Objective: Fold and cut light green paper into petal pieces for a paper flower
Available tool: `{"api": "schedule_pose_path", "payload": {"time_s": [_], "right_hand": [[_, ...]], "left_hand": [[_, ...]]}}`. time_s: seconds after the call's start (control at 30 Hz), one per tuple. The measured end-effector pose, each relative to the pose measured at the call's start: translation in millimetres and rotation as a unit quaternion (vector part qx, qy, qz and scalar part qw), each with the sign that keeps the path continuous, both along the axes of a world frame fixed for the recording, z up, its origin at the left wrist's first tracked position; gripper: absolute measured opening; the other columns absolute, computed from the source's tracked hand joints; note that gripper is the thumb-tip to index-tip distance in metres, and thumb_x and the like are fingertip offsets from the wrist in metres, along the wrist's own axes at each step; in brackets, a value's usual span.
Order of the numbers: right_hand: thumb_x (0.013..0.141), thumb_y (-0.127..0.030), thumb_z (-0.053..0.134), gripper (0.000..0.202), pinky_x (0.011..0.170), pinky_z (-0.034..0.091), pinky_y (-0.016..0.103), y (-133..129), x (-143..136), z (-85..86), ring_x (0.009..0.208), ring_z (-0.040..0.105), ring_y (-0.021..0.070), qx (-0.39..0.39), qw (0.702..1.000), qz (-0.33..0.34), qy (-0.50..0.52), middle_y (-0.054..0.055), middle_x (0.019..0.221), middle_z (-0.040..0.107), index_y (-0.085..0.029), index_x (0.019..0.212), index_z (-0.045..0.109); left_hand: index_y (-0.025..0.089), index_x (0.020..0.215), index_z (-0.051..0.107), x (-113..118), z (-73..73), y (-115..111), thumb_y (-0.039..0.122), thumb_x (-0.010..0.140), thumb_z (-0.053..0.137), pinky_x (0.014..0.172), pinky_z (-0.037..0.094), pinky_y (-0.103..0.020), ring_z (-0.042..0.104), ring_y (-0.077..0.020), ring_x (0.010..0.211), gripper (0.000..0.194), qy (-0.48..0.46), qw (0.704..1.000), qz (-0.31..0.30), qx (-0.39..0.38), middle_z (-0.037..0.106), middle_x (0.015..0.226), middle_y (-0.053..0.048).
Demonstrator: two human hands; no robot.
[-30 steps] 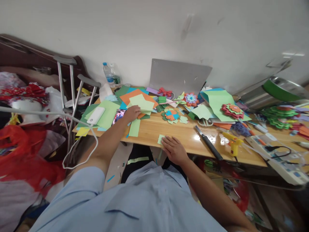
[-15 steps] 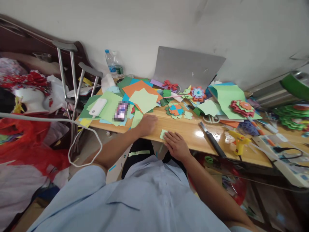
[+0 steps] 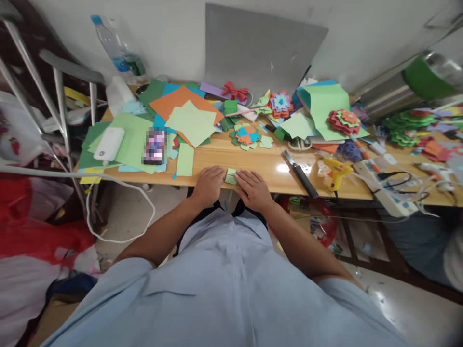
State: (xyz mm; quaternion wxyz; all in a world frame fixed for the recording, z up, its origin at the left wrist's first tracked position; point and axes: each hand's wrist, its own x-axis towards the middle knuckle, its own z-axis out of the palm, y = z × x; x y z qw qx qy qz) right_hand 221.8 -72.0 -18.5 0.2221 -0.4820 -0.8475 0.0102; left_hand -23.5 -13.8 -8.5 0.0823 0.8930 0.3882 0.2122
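A small square of light green paper (image 3: 230, 176) lies at the table's front edge, with a crease line visible across it. My right hand (image 3: 254, 189) rests flat with fingers stretched out, its fingertips at the paper's right side. On the other side, my left hand (image 3: 209, 185) lies on the wood just left of the paper, fingers extended. A strip of light green paper (image 3: 185, 160) sits further left. Beyond my hands is a layered paper flower (image 3: 246, 135) in orange, blue and green, beside a small pale green paper cutout (image 3: 266, 141).
To the right lie a black-handled utility knife (image 3: 302, 176), a yellow glue gun (image 3: 335, 172) and a white power strip (image 3: 385, 188). Coloured sheets (image 3: 186, 103), a phone (image 3: 155, 145) and a white power bank (image 3: 109, 144) cover the left. Scissors (image 3: 299, 143) lie behind the knife.
My left hand has come down beside the small green paper, near my right hand. The view has tilted down and shifted right. More of the paper's surface shows.
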Motion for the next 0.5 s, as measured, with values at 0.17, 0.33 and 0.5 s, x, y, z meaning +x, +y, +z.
{"api": "schedule_pose_path", "payload": {"time_s": [0.17,0.33,0.5], "right_hand": [[0.106,-0.036,0.055,0.060,0.130,0.032,0.054,-6,3,3.0,0.156,0.045,0.0283,-0.021,1.000,0.003,-0.014,0.009,0.164,0.052,-0.025,0.164,0.044],[0.107,-0.036,0.054,0.050,0.130,0.030,0.055,-7,1,1.5,0.155,0.045,0.0296,-0.023,0.999,0.003,-0.042,0.009,0.162,0.054,-0.023,0.155,0.056],[0.107,-0.036,0.054,0.050,0.129,0.031,0.054,-6,2,-0.9,0.155,0.045,0.0294,-0.020,0.999,0.006,-0.038,0.009,0.162,0.054,-0.023,0.154,0.057]], "left_hand": [[0.017,0.142,0.066,-1,0.6,-16,0.027,0.108,0.047,0.125,0.039,-0.052,0.053,-0.0282,0.149,0.041,0.015,0.999,-0.039,0.035,0.064,0.152,-0.013],[0.017,0.149,0.061,6,3.6,-20,0.030,0.106,0.050,0.128,0.035,-0.054,0.039,-0.0316,0.159,0.046,0.068,0.995,-0.061,0.049,0.051,0.164,-0.012],[0.013,0.154,0.056,10,2.7,-18,0.035,0.107,0.051,0.129,0.034,-0.050,0.041,-0.0293,0.158,0.052,0.113,0.989,-0.087,0.040,0.051,0.164,-0.015]]}}
